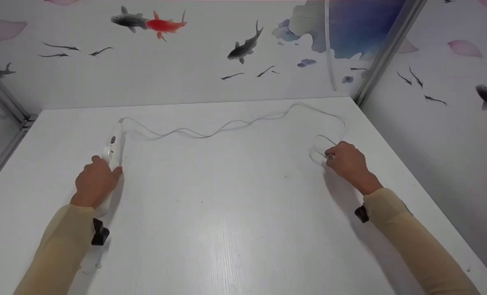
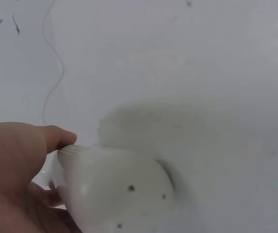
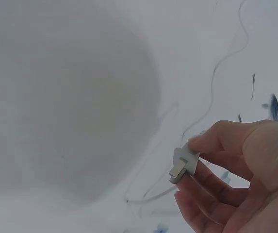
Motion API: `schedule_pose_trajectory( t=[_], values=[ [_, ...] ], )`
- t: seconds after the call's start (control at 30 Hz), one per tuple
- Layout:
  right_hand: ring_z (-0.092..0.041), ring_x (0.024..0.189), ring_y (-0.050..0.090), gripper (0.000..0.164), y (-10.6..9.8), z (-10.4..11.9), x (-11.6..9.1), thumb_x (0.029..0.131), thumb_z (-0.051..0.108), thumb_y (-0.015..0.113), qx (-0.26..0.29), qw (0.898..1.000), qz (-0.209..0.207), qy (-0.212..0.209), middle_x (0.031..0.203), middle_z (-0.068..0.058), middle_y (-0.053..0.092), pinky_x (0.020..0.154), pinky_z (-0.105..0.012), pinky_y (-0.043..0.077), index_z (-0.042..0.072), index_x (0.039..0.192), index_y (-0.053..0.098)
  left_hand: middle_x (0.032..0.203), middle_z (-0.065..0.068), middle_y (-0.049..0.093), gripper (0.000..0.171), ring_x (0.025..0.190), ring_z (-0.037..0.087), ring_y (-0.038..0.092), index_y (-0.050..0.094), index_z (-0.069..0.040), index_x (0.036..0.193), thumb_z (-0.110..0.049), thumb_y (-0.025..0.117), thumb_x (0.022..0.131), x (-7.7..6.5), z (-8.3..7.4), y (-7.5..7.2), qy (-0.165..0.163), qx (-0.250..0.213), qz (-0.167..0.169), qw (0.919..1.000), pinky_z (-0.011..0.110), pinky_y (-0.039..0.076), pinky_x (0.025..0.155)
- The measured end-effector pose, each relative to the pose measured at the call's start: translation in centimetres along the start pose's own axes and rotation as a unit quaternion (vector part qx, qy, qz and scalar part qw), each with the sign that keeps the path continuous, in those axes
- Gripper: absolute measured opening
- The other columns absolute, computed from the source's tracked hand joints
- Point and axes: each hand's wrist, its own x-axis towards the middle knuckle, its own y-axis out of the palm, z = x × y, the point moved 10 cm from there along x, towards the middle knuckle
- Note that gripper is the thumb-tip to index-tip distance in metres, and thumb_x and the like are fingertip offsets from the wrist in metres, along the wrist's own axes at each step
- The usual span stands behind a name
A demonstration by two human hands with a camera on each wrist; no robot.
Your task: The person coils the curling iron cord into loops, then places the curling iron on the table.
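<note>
On the left of the table lies a white wand-shaped corded appliance (image 1: 117,133) with small dark buttons near its far end. My left hand (image 1: 96,180) grips it around the middle, hiding part of the body. Its rounded, dark-spotted white end (image 2: 114,189) shows below the fingers in the left wrist view. A thin pale cord (image 1: 296,104) leaves the far end and runs in waves to the right. Between thumb and fingers, my right hand (image 1: 348,162) pinches the small white plug (image 3: 189,158), its metal part facing outward. The cord loops beside that hand.
The white table (image 1: 227,213) extends between my hands. Behind it stands a white wall panel (image 1: 202,69) printed with fish, and another panel (image 1: 440,119) borders the right side. Metal frame posts (image 1: 391,53) mark the corners.
</note>
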Motion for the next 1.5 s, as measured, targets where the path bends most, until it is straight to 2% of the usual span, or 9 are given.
schedule_pose_trajectory(
  t=[0.13,0.27,0.5,0.6,0.77,1.0,1.17,1.33,1.5],
  values=[
    [-0.033,0.080,0.060,0.029,-0.4,-0.7,0.7,0.091,0.006,0.057,-0.021,1.000,-0.009,-0.016,0.106,-0.028,0.063,0.066,-0.050,0.051,-0.001,0.112,0.074,0.102,0.038,0.056,0.060,0.078,0.035,0.062,0.034,0.023,0.125,-0.031,0.048,0.103,-0.8,0.3,-0.3,0.004,-0.017,0.021,0.9996,0.037,0.048,0.058],
    [-0.033,0.082,0.059,0.029,-0.8,-1.8,1.4,0.092,0.006,0.057,-0.024,0.999,-0.012,-0.022,0.108,-0.029,0.063,0.070,-0.052,0.050,-0.002,0.114,0.073,0.111,0.042,0.055,0.067,0.080,0.036,0.062,0.029,0.024,0.133,-0.032,0.050,0.103,-1.3,0.3,-1.0,0.016,-0.019,0.019,0.9995,0.037,0.048,0.059],
    [-0.046,0.092,0.061,0.028,-1.9,-4.3,2.6,0.094,0.005,0.056,-0.024,0.999,-0.032,-0.011,0.109,-0.033,0.061,0.076,-0.057,0.049,-0.006,0.115,0.071,0.111,0.041,0.055,0.070,0.075,0.033,0.058,0.028,0.021,0.137,-0.033,0.053,0.101,-2.2,-0.6,-1.6,0.032,-0.007,0.016,0.9993,0.036,0.045,0.059],
    [-0.050,0.099,0.061,0.029,-2.3,-5.3,3.1,0.094,0.005,0.056,-0.029,0.999,-0.045,-0.006,0.110,-0.034,0.061,0.079,-0.059,0.050,-0.007,0.117,0.069,0.105,0.038,0.057,0.068,0.073,0.031,0.056,0.030,0.020,0.137,-0.032,0.055,0.100,-2.7,-1.6,-1.6,0.044,0.001,0.016,0.9989,0.035,0.044,0.057],
    [-0.053,0.106,0.059,0.030,-2.3,-7.1,3.7,0.095,0.004,0.054,-0.028,0.999,-0.042,0.015,0.115,-0.037,0.059,0.081,-0.061,0.049,-0.009,0.119,0.067,0.099,0.033,0.058,0.063,0.072,0.029,0.055,0.034,0.017,0.134,-0.031,0.056,0.100,-3.6,-3.5,-1.3,0.062,0.005,0.020,0.9978,0.034,0.043,0.057],
    [-0.055,0.109,0.059,0.031,-2.0,-8.9,4.0,0.097,0.006,0.051,-0.022,0.998,-0.037,0.037,0.124,-0.036,0.060,0.081,-0.063,0.050,-0.008,0.121,0.066,0.109,0.031,0.056,0.059,0.085,0.033,0.056,0.037,0.010,0.137,-0.031,0.056,0.099,-5.2,-6.1,-0.9,0.096,0.010,0.020,0.9951,0.041,0.047,0.066],
    [-0.055,0.113,0.057,0.034,-1.3,-9.5,3.9,0.098,0.007,0.048,-0.028,0.998,-0.011,0.055,0.128,-0.035,0.058,0.082,-0.062,0.050,-0.008,0.124,0.064,0.116,0.030,0.057,0.061,0.090,0.034,0.057,0.038,0.007,0.142,-0.030,0.059,0.098,-5.9,-7.9,-0.4,0.115,0.017,0.024,0.9930,0.041,0.047,0.067],
    [-0.053,0.115,0.058,0.036,-0.4,-10.0,3.7,0.098,0.007,0.046,-0.015,0.997,0.022,0.069,0.130,-0.033,0.058,0.086,-0.060,0.050,-0.009,0.125,0.062,0.116,0.025,0.064,0.057,0.086,0.029,0.059,0.043,0.003,0.140,-0.028,0.061,0.096,-6.2,-9.7,0.2,0.134,0.011,0.024,0.9907,0.036,0.046,0.063],
    [-0.052,0.112,0.059,0.037,0.0,-10.0,3.8,0.097,0.008,0.046,0.000,0.997,0.032,0.074,0.126,-0.034,0.060,0.088,-0.060,0.049,-0.010,0.124,0.063,0.115,0.021,0.066,0.054,0.084,0.027,0.058,0.045,-0.001,0.139,-0.027,0.060,0.094,-6.3,-11.1,0.5,0.148,0.007,0.027,0.9886,0.032,0.043,0.060]
  ],
)
